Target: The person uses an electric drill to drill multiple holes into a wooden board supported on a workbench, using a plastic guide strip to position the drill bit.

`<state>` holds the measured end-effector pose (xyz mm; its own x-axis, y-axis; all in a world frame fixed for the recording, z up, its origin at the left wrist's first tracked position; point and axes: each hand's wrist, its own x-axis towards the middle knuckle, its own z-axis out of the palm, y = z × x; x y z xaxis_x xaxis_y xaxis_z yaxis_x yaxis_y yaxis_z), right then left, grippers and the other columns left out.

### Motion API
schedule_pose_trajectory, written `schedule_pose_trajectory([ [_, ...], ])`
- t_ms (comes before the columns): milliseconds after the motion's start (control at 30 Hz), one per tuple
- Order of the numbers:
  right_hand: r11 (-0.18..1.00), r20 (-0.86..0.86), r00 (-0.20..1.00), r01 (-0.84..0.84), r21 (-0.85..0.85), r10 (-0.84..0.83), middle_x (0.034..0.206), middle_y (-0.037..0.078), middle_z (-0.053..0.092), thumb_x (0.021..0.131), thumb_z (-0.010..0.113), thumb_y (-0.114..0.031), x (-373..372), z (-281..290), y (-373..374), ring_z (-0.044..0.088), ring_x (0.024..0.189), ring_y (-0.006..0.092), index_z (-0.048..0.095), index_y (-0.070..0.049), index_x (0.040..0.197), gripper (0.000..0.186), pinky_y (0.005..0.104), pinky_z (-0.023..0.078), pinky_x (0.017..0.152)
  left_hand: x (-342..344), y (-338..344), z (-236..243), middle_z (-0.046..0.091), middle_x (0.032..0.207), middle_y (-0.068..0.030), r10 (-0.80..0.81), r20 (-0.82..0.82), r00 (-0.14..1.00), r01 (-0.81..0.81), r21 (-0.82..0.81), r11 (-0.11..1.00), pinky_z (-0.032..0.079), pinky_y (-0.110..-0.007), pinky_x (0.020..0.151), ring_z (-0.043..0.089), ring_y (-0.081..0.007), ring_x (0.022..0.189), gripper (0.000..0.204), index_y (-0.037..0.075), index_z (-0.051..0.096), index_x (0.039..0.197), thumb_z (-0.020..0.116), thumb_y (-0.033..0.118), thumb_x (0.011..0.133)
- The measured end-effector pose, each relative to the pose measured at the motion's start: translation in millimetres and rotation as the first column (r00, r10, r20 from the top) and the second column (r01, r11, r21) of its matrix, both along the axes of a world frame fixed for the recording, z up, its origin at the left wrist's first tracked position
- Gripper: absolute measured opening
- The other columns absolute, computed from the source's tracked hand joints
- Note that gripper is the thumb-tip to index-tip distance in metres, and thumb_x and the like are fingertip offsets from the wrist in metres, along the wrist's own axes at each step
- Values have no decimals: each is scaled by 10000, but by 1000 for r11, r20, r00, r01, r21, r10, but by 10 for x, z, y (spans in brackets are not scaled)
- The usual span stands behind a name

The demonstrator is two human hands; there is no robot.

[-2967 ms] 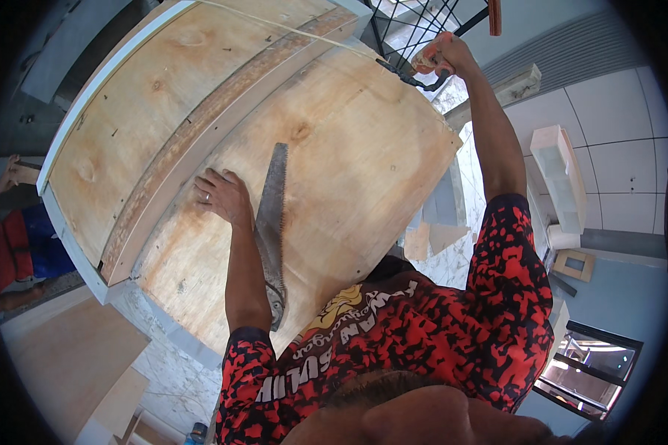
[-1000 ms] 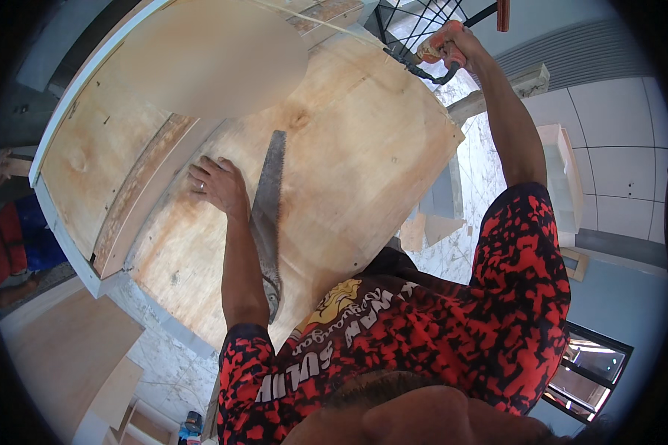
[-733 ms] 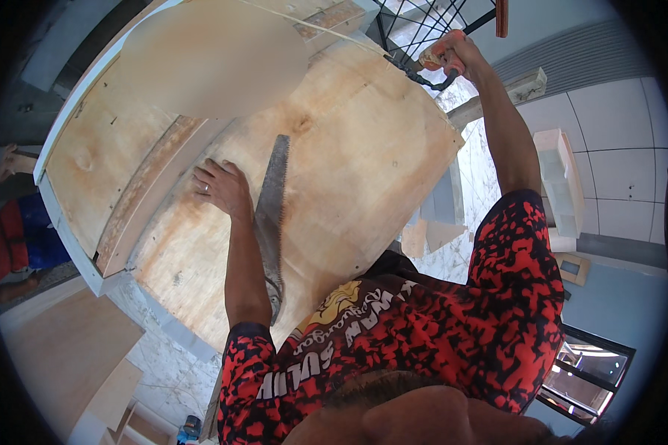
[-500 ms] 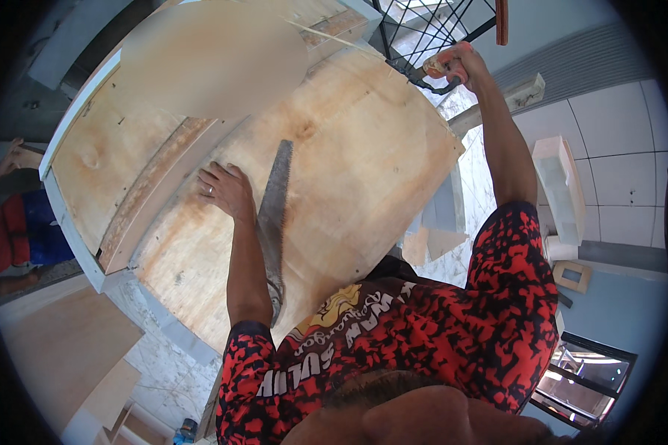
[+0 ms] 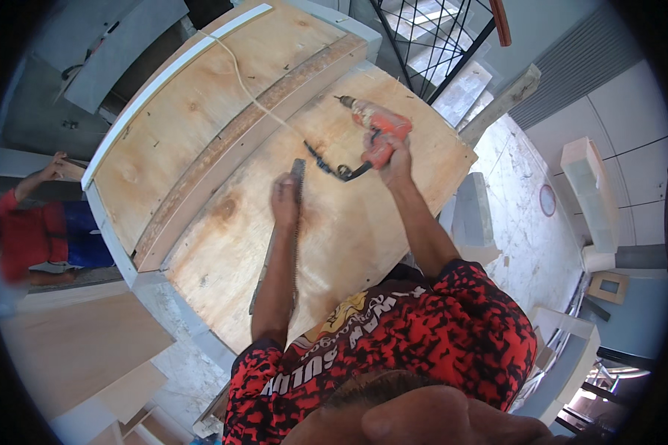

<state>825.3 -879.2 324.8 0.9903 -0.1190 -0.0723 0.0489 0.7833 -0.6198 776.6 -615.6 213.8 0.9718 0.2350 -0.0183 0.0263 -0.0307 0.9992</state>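
Observation:
In my right hand (image 5: 395, 158) is a red power drill (image 5: 382, 122), gripped by its handle above the plywood panel (image 5: 364, 230). Its chuck points to the far left. From the handle a black lead runs to a taped joint and on into a pale cord (image 5: 249, 93) crossing the wooden work. My left hand (image 5: 284, 199) is closed, slightly blurred, around the blade of a handsaw (image 5: 298, 172) near its tip. The saw's toothed edge shows to the right of my forearm, which hides much of the blade; its handle end is out of sight.
A raised curved wooden rib (image 5: 252, 122) crosses the panel. A person in red (image 5: 41, 233) is at the left, one hand by the work's edge. Plywood sheets (image 5: 89, 348) lie at lower left. A black metal railing (image 5: 430, 44) and a timber piece (image 5: 505, 104) stand at far right.
My right hand has brought the drill from beyond the panel's far right edge in over the panel. My left hand, flat beside the saw before, has closed on its blade. The view has shifted.

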Motion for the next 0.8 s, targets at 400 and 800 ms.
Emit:
schedule_pose_trajectory([
  [400,940,-253,967,-113,-322,30,1257,116,493,894,548,-83,-434,-800,387,603,1039,267,213,-138,1402,611,459,554,797,-992,-314,138,641,1011,-101,-115,-151,982,80,-219,973,476,-280,845,608,-150,869,218,-32,558,1096,479,146,999],
  [800,-507,379,895,220,-833,-235,1003,193,597,890,521,-140,1843,-1746,-2137,630,943,376,668,-96,1047,220,464,519,760,-1119,-433,54,607,997,-88,-39,-125,991,40,6,999,460,-293,845,577,-165,913,402,-81,469,1277,518,171,967],
])
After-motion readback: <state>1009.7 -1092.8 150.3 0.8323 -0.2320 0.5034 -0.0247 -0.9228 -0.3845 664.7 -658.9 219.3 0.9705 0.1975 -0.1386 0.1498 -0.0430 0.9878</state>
